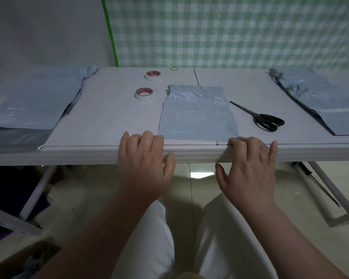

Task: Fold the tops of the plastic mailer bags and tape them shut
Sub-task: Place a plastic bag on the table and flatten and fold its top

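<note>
Left hand [143,156] flat on near edge of bench [109,121], fingers relaxed, holding nothing. Right hand [248,160] on same edge, fingers loosely bent, little finger straight, holding nothing. Mailer bag [197,119] flat on bench at 12 o'clock between hands, top end crumpled, far from person. Two tape rolls [143,94] at 10 o'clock of bag, apart from it. Scissors [264,118] at 3 o'clock of bag, shut, tips pointing toward it. Bag pile [32,97] at 9 o'clock end of bench, more bags [320,101] at 3 o'clock end. Rubber band [173,68] at far edge, 12 o'clock.
</note>
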The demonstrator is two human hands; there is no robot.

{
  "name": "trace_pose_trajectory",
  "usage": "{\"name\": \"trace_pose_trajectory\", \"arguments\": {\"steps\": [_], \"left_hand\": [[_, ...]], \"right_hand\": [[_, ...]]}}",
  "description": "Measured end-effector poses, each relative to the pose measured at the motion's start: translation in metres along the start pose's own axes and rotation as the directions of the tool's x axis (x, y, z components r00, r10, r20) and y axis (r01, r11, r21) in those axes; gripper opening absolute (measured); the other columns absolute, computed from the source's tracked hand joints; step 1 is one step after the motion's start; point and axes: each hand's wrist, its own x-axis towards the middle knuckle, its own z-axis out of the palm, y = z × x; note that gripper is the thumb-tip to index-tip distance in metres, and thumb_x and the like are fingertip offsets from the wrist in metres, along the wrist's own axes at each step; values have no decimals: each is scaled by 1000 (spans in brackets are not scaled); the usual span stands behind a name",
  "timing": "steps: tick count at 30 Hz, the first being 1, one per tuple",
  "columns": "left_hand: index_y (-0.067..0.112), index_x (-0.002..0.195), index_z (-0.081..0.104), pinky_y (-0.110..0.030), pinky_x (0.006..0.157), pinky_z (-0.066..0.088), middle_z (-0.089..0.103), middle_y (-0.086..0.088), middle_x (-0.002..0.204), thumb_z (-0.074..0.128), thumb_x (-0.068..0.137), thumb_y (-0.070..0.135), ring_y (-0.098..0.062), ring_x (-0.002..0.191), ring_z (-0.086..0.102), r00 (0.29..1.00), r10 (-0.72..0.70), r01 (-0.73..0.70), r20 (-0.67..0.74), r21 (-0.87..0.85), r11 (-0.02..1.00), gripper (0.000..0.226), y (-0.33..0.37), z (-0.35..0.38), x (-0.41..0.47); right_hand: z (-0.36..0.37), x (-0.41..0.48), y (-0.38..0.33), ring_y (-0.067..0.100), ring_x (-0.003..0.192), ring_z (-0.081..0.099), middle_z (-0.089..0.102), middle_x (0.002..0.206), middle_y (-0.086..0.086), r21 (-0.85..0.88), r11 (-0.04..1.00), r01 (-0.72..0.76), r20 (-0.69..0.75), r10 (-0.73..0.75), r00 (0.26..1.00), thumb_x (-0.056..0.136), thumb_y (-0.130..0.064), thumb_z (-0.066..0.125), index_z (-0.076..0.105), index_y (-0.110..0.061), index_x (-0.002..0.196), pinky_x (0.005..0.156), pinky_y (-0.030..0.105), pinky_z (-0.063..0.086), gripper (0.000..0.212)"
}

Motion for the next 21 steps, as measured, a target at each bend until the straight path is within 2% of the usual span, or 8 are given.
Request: {"name": "trace_pose_trajectory", "arguments": {"steps": [5,9,11,12,13,15,18,21], "left_hand": [[4,77,62,-40,74,38,56,-10,74,51,83,25,-29,71,45,1000,10,-10,0,-60,998,25,-7,-7,10],[10,63,53,-45,84,44,53,-4,64,41,85,23,-24,68,41,1000,25,-23,17,-137,990,28,-1,-19,36],[16,79,66,-52,104,34,65,-3,81,40,88,20,-27,81,54,991,84,-74,102,-100,992,28,10,-22,54],[18,99,69,-53,110,22,68,-1,104,39,91,21,-27,101,57,975,117,-104,187,-78,992,31,17,-22,63],[20,119,62,-52,114,12,61,2,125,36,95,23,-24,121,50,948,138,-124,285,-66,990,35,23,-21,71],[21,141,38,-53,114,2,37,6,149,30,100,28,-19,142,24,879,172,-173,444,-40,984,43,30,-13,80],[23,150,11,-58,113,-1,9,8,159,19,101,37,-19,147,4,767,125,-160,629,-1,987,52,21,0,77],[26,151,-2,-57,113,-5,-6,11,160,13,101,42,-20,147,-8,713,54,-95,699,20,995,55,5,2,72]], "right_hand": [[-9,4,-2,33,112,52,58,101,8,54,998,-17,-37,19,999,80,-39,62,60,-10,103,110,55,19,37],[-25,27,-9,30,112,55,67,99,5,184,982,-44,-130,69,989,92,-31,45,71,-12,90,111,52,18,32],[-28,45,-20,32,115,55,67,108,8,179,983,25,-130,-1,992,92,-22,45,69,-8,99,110,54,18,29],[-29,54,-28,33,120,52,65,116,8,163,984,64,-73,-53,996,92,-20,44,66,-7,108,110,54,18,30],[-29,62,-35,32,129,45,59,127,8,156,983,95,27,-101,995,93,-18,42,60,-8,120,112,54,14,34],[-24,73,-43,28,142,25,41,146,2,147,981,126,252,-161,954,96,-19,37,42,-12,139,115,50,2,44],[-12,72,-36,24,136,27,42,135,-5,105,988,111,397,-144,907,99,-25,26,38,-18,131,114,53,4,35],[-11,69,-19,15,127,35,42,123,-8,85,996,32,415,-64,907,99,-26,21,38,-20,121,113,56,7,29]]}}
